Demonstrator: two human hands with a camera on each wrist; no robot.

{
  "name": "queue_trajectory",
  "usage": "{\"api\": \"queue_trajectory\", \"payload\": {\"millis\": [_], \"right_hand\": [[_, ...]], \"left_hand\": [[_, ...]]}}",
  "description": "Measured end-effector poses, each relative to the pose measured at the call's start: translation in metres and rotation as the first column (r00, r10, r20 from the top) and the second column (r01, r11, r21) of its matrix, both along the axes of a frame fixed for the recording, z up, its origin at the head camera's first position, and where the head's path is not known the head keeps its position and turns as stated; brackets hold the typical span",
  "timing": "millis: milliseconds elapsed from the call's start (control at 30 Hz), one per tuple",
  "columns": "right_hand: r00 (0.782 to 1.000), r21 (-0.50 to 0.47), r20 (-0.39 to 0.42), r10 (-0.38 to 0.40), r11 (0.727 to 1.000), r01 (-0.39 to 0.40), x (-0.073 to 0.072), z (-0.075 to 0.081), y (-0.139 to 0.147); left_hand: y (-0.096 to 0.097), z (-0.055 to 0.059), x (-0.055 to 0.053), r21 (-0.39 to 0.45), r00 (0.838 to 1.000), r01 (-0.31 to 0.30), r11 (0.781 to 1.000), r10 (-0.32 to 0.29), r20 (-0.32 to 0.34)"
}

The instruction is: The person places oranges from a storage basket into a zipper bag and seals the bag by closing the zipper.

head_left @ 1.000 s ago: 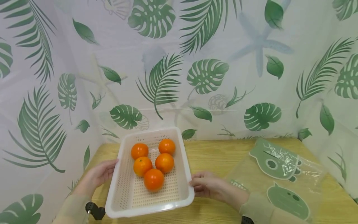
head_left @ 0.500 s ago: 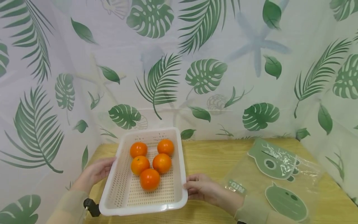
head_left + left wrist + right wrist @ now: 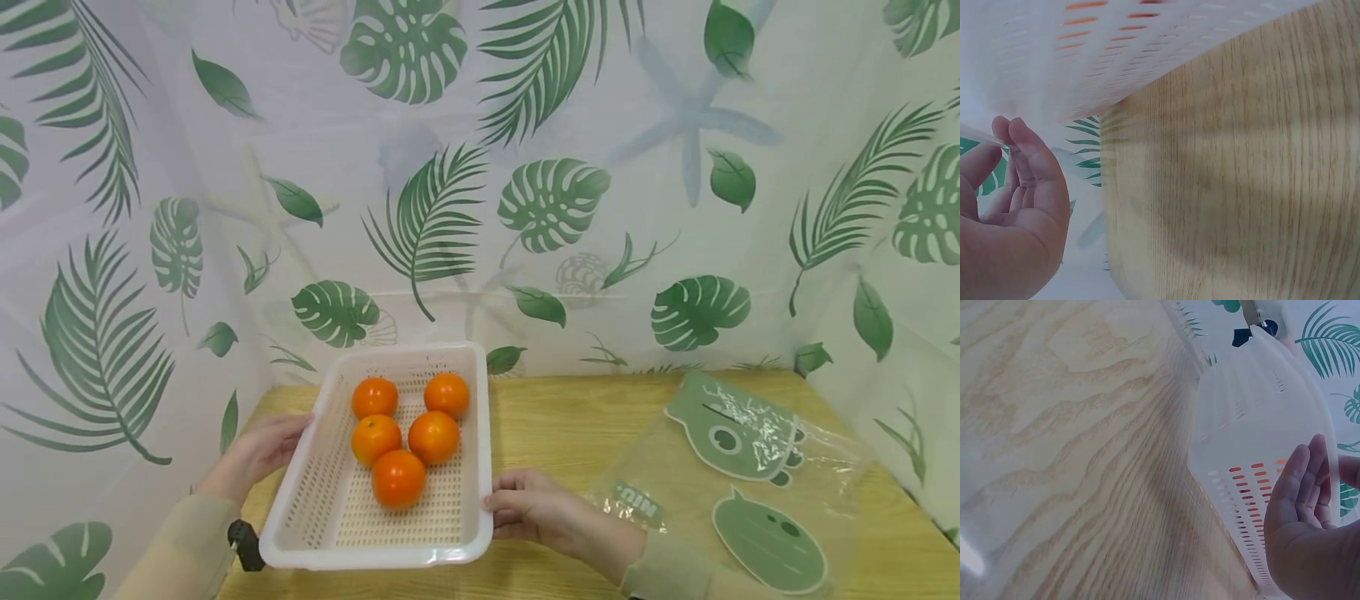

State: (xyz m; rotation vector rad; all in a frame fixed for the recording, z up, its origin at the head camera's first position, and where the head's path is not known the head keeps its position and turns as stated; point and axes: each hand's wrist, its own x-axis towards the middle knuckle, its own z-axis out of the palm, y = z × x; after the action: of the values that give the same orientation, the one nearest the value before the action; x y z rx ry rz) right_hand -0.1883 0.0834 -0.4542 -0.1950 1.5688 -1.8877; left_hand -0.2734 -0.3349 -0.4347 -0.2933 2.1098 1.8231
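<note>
A white perforated plastic basket (image 3: 375, 557) is at the centre left of the wooden table, with several oranges (image 3: 398, 480) grouped inside. My left hand (image 3: 262, 454) holds its left rim; the left wrist view has the fingers (image 3: 1041, 169) curled beneath that rim. On the opposite side, my right hand (image 3: 536, 508) grips the right rim, thumb above and fingers below. From the right wrist, the basket's slotted side (image 3: 1241, 419) rises from near the tabletop, with orange showing through the slots. Whether the base touches the wood everywhere, I cannot tell.
A clear plastic bag (image 3: 832, 483) with green cartoon animal prints lies flat on the right of the table (image 3: 570, 417). Leaf-patterned sheeting (image 3: 465, 250) encloses the back and sides. Black wrist straps (image 3: 246, 543) sit on the forearms.
The basket has shifted a little to the left, its near end swinging leftward, and both hands have moved along with it. The oranges have shifted slightly inside. The bag stays in place.
</note>
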Motion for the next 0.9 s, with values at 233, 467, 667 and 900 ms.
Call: {"api": "queue_trajectory", "payload": {"millis": [233,467,667,900], "right_hand": [[1.000,-0.005,0.001,0.003,1.000,-0.003,0.001,0.000,-0.003],[1.000,0.021,0.009,-0.013,1.000,0.013,0.001,0.000,-0.003],[1.000,0.069,-0.023,-0.013,0.998,0.014,0.002,0.002,-0.001],[0.999,0.094,-0.039,0.014,0.995,-0.010,0.002,0.006,0.003]], "left_hand": [[0.001,0.004,0.000,-0.032,1.000,0.004,0.999,-0.004,-0.003],[0.000,0.004,0.002,-0.044,1.000,0.027,0.999,-0.028,-0.013],[-0.010,0.008,0.004,-0.103,0.987,0.157,0.982,-0.158,-0.002],[-0.018,0.019,0.009,-0.168,0.951,0.300,0.939,-0.308,-0.026]]}}
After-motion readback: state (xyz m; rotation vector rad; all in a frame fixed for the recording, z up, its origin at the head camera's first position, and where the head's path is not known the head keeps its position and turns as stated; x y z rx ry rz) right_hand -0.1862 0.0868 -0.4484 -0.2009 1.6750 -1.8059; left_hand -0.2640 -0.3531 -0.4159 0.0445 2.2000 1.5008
